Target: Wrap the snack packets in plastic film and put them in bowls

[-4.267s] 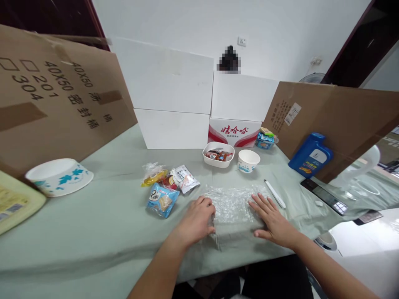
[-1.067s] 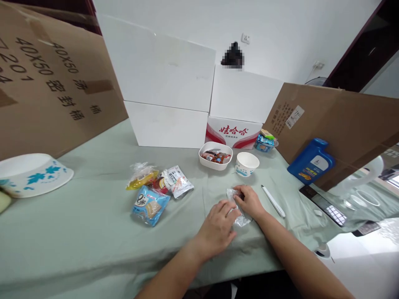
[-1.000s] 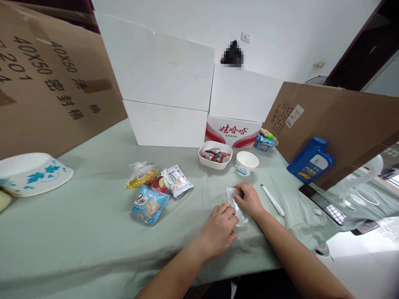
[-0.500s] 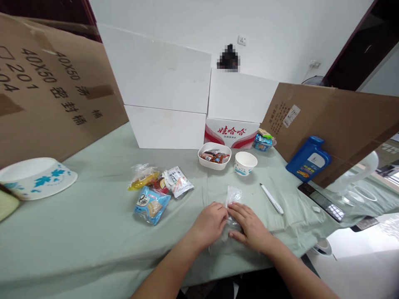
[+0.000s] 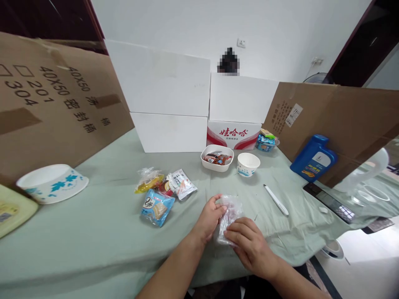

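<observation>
- The right hand (image 5: 251,245) is nearest me, its fingers close together and laid over the near right part of some clear plastic (image 5: 230,209); whether they grip it or only press, I can't tell from here
- The left hand (image 5: 209,218) has the plastic's left edge pinched between thumb and fingers
- That crinkled plastic is bunched small between the two hands, over the near part of the green-covered surface (image 5: 109,241)
- Left of the hands there's a blue snack packet (image 5: 157,207), and just behind it a yellow packet (image 5: 149,183), a red packet (image 5: 166,188) and a white packet (image 5: 183,185), bunched together
- Over to the right lies a slim white tool (image 5: 277,200), slanting, with a flat black device (image 5: 328,202) beyond its right side
- Far off to the left sits a leaf-patterned white bowl (image 5: 51,187), well apart from the hands
- Past the plastic stand a white dish (image 5: 217,167) with reddish packets in it and, just beside it, a paper cup (image 5: 248,169)
- A blue bottle (image 5: 314,160) leans by the right-hand cardboard (image 5: 327,112)
- Behind everything on the cloth rise white boxes (image 5: 171,133)
</observation>
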Available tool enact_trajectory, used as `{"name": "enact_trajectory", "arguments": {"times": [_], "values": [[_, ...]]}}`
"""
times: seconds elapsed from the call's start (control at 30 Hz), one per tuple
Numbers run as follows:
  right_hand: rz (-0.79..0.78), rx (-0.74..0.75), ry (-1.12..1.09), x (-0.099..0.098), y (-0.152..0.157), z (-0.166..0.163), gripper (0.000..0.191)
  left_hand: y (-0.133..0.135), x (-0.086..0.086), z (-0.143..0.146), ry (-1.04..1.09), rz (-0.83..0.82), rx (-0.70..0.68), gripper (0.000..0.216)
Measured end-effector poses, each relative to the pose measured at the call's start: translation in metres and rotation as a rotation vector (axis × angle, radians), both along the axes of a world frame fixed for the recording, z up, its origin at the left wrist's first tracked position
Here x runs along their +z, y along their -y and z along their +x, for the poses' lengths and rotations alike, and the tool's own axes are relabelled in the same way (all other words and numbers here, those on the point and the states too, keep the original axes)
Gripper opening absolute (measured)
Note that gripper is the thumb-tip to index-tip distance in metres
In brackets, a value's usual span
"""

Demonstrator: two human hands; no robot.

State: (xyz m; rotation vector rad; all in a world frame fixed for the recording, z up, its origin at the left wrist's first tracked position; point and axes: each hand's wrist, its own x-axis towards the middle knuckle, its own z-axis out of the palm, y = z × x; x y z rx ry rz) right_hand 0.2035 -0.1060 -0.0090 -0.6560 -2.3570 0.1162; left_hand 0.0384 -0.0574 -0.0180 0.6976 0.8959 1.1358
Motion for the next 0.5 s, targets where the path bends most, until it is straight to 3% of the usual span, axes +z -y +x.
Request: {"name": "enact_trajectory", "arguments": {"times": [0.13,0.27,0.33,0.5], "values": [[-0.060,-0.019,-0.122,-0.003,-0.004,0.001,0.031,0.002,0.002,0.004,0.040,-0.006,0.048,0.069],[-0.051,-0.350,-0.279,0.003,-0.021,0.002,0.015,0.006,0.007,0.006,-0.023,0.050,0.020,0.064],[-0.095,-0.429,-0.296,0.006,-0.029,0.000,0.009,0.009,0.011,0.007,-0.031,0.081,0.012,0.062],[-0.366,-0.326,-0.409,0.003,-0.042,-0.004,0.010,0.012,0.014,0.005,-0.047,0.133,-0.006,0.054]]}}
